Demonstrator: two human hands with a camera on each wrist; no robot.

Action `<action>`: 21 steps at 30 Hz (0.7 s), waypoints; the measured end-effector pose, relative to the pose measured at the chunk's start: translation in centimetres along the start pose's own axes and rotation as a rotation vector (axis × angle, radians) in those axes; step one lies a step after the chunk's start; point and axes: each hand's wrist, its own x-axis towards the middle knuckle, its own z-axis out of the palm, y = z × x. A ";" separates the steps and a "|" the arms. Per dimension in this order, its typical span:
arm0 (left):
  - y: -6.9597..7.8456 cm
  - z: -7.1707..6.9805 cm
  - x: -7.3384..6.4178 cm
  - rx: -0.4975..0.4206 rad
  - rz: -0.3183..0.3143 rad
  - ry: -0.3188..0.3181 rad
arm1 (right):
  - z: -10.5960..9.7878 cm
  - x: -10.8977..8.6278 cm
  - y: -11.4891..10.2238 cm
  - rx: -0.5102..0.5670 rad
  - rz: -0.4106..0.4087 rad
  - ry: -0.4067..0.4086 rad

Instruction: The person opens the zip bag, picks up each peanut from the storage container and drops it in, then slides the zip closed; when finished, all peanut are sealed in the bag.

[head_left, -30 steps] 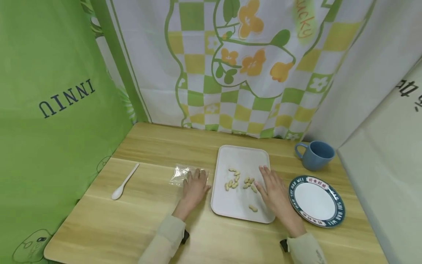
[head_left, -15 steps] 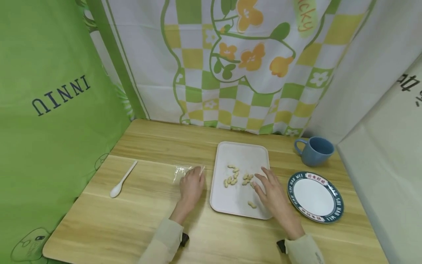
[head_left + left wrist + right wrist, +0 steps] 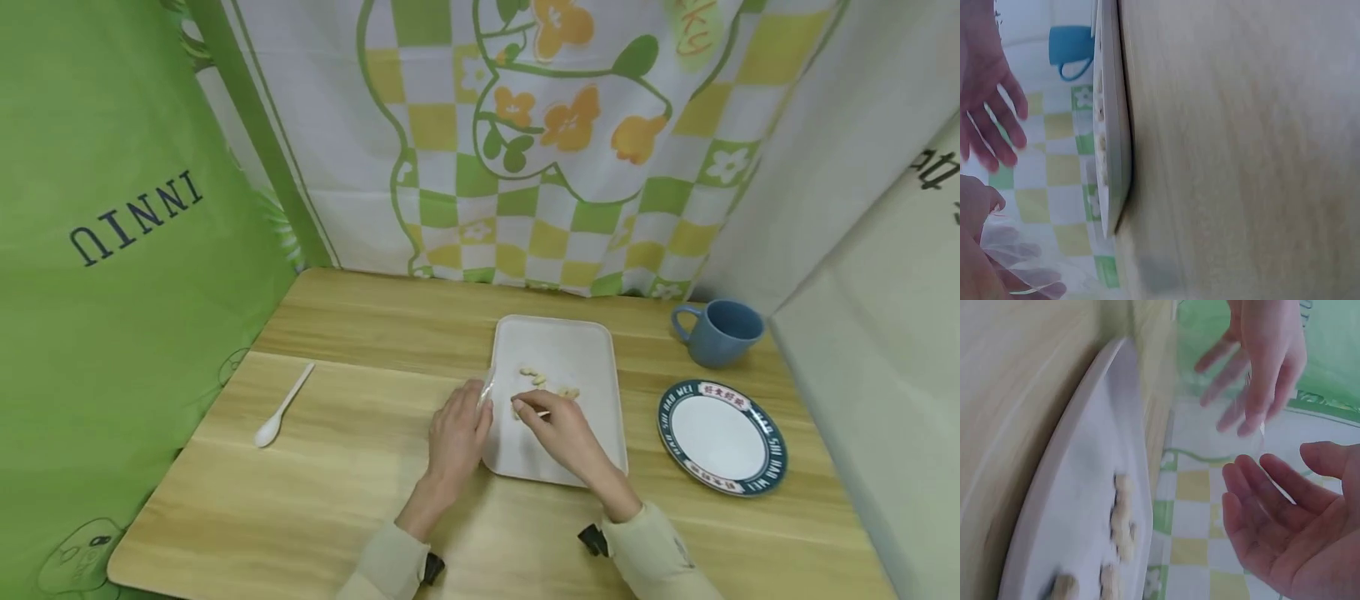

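Observation:
My left hand (image 3: 459,429) pinches a clear plastic bag (image 3: 487,385) above the left edge of the white tray (image 3: 555,333). The left wrist view shows the thin bag (image 3: 1013,250) draped over the fingers behind the thumb. My right hand (image 3: 564,433) hovers over the tray, palm toward the bag. Its fingers (image 3: 1266,512) are loosely bent and hold nothing in the right wrist view, their tips close to the bag's edge. Several peanuts in the shell (image 3: 1122,519) lie on the tray, partly hidden by the right hand in the head view.
A white spoon (image 3: 283,407) lies on the left of the wooden table (image 3: 300,517). To the tray's right is a white plate with a dark green patterned rim (image 3: 772,446). Behind the plate stands a blue mug (image 3: 720,340). Patterned cloth (image 3: 525,217) hangs along the back edge.
My left hand has picked the plastic bag up off the table and brought it right, to the tray's edge. My right hand has moved left over the tray toward it.

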 end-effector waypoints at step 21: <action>3.2 0.4 -1.0 0.044 0.086 -0.108 | 0.4 0.7 0.6 0.240 0.261 0.063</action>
